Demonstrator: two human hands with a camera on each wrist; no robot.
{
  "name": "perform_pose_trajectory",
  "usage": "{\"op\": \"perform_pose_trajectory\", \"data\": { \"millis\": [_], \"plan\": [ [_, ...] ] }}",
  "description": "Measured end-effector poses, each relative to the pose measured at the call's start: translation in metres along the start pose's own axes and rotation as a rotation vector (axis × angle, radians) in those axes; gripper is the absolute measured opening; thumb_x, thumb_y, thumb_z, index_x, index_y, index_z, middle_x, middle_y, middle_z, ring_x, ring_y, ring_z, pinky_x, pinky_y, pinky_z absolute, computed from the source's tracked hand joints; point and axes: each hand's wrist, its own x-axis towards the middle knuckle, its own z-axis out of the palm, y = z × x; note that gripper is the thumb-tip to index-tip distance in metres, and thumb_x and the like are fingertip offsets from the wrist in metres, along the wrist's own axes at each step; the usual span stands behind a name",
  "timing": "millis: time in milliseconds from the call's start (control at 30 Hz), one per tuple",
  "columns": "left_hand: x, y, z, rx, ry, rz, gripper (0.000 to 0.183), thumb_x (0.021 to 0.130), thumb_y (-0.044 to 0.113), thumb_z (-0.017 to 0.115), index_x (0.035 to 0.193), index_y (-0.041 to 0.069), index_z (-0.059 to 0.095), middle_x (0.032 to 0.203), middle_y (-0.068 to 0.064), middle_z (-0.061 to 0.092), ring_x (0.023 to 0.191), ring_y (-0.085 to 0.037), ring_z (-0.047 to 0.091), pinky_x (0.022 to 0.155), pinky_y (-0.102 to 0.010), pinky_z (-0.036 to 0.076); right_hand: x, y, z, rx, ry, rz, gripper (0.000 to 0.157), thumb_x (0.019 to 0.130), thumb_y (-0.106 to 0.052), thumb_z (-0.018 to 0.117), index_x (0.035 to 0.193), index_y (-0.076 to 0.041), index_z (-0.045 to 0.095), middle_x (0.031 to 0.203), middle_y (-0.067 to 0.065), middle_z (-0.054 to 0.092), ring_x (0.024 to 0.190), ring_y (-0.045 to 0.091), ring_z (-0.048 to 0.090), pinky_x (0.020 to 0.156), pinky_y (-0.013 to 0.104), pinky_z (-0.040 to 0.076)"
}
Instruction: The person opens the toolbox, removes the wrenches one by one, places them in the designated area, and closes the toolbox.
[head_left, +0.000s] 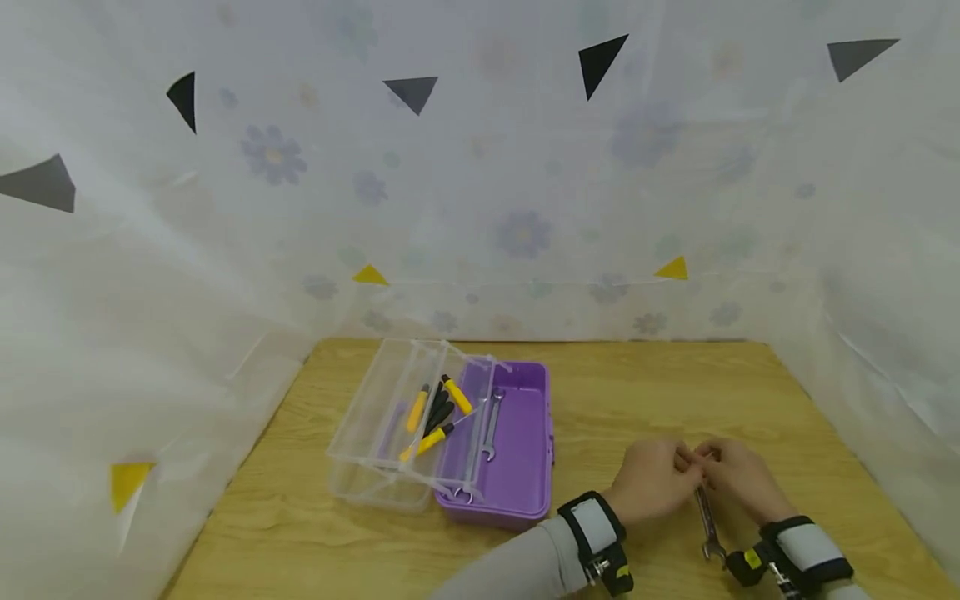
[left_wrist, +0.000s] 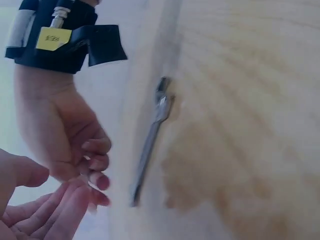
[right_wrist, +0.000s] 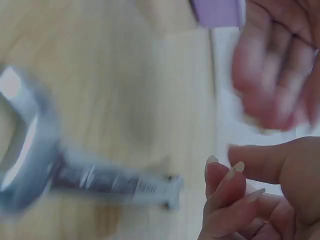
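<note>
In the head view my left hand (head_left: 660, 479) and right hand (head_left: 738, 475) meet above the table's right front, fingertips close together. A metal open-ended wrench (head_left: 707, 521) lies just below them. The left wrist view has that wrench (left_wrist: 150, 137) on the wood, apart from both hands; my left fingers (left_wrist: 62, 210) look fairly straight near the loosely curled right fingers (left_wrist: 95, 165). In the right wrist view the right thumb (right_wrist: 265, 160) lies near its bent fingers, no object visible between them. The left hand (right_wrist: 272, 65) is blurred there.
A purple toolbox (head_left: 528, 442) stands left of the hands, its clear plastic lid and tray (head_left: 360, 442) swung out leftward. Inside or behind the clear plastic are a wrench (head_left: 492, 425), yellow-handled screwdrivers (head_left: 435, 439) and black handles (head_left: 440, 408). Plastic sheeting surrounds the table.
</note>
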Motion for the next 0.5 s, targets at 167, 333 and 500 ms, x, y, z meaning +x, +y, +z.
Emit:
{"op": "perform_pose_trajectory", "data": {
  "millis": [167,333,500],
  "plan": [
    [-0.001,-0.002,-0.031,-0.037,0.112,0.021,0.025,0.102,0.028,0.065,0.123,0.014,0.068,0.107,0.009,0.074,0.091,0.006,0.066,0.071,-0.006,0.047,0.005,-0.016,0.017,0.201,0.002,-0.029,0.045,0.110,-0.022,0.047,0.136,0.014,0.055,0.111,0.020,0.070,0.087,0.014,0.067,0.073,0.031,0.060],
    [-0.006,-0.012,-0.060,-0.024,0.192,-0.040,0.038,0.103,0.031,0.065,0.137,0.015,0.062,0.126,0.005,0.071,0.113,-0.006,0.067,0.084,-0.015,0.052,0.014,-0.037,0.038,0.358,-0.016,-0.136,0.060,0.114,-0.036,0.045,0.148,0.013,0.045,0.147,0.033,0.052,0.111,0.011,0.065,0.094,0.040,0.060],
    [-0.012,-0.024,-0.085,-0.083,0.266,-0.111,0.044,0.104,0.032,0.066,0.144,0.014,0.058,0.137,0.000,0.066,0.128,-0.012,0.060,0.097,-0.027,0.054,0.024,-0.057,0.055,0.409,0.007,-0.171,0.064,0.113,-0.043,0.045,0.152,0.008,0.043,0.153,0.030,0.048,0.129,0.032,0.060,0.105,0.046,0.054]
  ]
}}
